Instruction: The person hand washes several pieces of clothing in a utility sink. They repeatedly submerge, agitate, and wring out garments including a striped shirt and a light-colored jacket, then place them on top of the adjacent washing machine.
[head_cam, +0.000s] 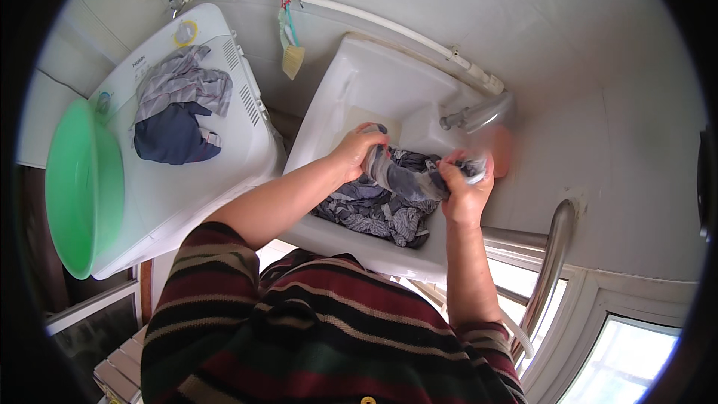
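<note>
Between my two hands stretches a twisted grey and blue-grey cloth (406, 180), held above a white utility sink (320, 112). My left hand (360, 150) grips its left end, and my right hand (466, 182) is closed around the right end. Beneath the cloth, a heap of dark and striped wet-looking laundry (381, 216) lies in the basin. A chrome faucet (477, 115) juts from the wall just beyond my right hand. Blur hides part of the right fingers.
Left of the sink stands a white Haier washing machine (235, 146), with a plaid garment (185, 81) and a navy garment (174, 137) on top. A green plastic basin (84, 191) leans at its left edge. A brush (293, 60) hangs from the wall pipe (336, 7). A metal rail (552, 252) is at right.
</note>
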`<state>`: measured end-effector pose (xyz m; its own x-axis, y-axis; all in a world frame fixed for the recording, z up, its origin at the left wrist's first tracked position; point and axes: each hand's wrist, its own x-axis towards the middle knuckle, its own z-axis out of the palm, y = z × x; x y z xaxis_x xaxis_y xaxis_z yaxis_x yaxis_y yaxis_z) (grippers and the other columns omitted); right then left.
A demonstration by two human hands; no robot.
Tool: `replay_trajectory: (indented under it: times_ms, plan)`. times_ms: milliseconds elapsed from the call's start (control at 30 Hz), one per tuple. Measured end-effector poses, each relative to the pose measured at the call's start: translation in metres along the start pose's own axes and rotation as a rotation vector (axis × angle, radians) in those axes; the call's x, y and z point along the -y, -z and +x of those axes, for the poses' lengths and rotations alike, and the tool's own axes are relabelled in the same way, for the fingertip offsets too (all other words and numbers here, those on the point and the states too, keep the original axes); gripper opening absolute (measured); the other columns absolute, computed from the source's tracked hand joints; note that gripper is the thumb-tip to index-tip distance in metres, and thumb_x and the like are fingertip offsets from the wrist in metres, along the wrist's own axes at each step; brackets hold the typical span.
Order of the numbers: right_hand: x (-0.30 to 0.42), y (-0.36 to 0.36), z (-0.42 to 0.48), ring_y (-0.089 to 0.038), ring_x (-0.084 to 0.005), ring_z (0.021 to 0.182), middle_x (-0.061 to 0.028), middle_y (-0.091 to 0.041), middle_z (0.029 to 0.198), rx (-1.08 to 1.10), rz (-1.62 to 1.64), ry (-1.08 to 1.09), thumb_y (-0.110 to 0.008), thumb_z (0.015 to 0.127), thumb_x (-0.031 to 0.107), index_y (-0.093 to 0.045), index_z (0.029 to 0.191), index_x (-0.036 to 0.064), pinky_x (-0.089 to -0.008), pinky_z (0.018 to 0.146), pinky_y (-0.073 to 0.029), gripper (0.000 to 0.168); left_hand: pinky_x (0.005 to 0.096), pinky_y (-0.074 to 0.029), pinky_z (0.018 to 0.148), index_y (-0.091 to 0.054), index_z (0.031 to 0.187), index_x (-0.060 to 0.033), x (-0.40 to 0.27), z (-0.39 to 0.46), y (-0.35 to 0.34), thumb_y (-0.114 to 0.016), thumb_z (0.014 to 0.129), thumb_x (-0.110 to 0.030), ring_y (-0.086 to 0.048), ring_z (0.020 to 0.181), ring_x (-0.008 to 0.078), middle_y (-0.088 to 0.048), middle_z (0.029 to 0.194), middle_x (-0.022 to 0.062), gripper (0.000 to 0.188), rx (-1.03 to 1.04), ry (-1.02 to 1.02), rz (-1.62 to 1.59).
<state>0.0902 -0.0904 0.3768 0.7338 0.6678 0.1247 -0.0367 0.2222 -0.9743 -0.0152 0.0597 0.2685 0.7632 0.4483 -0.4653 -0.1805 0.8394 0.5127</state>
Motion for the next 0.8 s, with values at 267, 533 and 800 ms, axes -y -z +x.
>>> replay_trajectory:
  times_ms: [267, 533, 800]
  plan:
    - [0.041, -0.055, -0.031, -0.060, -0.0236, 0.065, -0.0075, -0.059, 0.075, 0.776, -0.546, 0.638, -0.069, 0.050, 0.003, -0.058, 0.077, 0.009, -0.0336, 0.056, -0.049, 0.030, 0.0270, -0.047, 0.055, -0.058, 0.095, 0.0001, -0.027, 0.009, -0.056, -0.067, 0.070, -0.001, -0.056, 0.059, 0.0142, -0.060, 0.078, 0.0102, 0.027, 0.321, 0.140, 0.419]
    - [-0.008, -0.080, -0.052, -0.053, -0.0158, 0.063, -0.0002, -0.051, 0.075, 1.156, -0.913, 1.086, -0.059, 0.061, 0.019, -0.054, 0.076, 0.016, -0.0277, 0.053, -0.043, 0.016, 0.0263, -0.045, 0.056, -0.057, 0.089, -0.0009, -0.032, 0.001, -0.101, -0.067, 0.068, 0.000, -0.056, 0.058, 0.0139, -0.061, 0.074, 0.0087, 0.024, 0.523, -0.084, 0.715]
    - [-0.067, -0.075, -0.044, -0.058, -0.0188, 0.069, -0.0022, -0.055, 0.074, 1.277, -1.090, 1.046, -0.056, 0.070, 0.019, -0.058, 0.075, 0.013, -0.0304, 0.059, -0.048, 0.008, 0.0283, -0.045, 0.070, -0.057, 0.081, -0.0048, -0.012, 0.010, -0.096, -0.072, 0.060, -0.013, -0.056, 0.073, 0.0139, -0.060, 0.075, 0.0038, 0.027, 0.453, -0.518, 1.154]
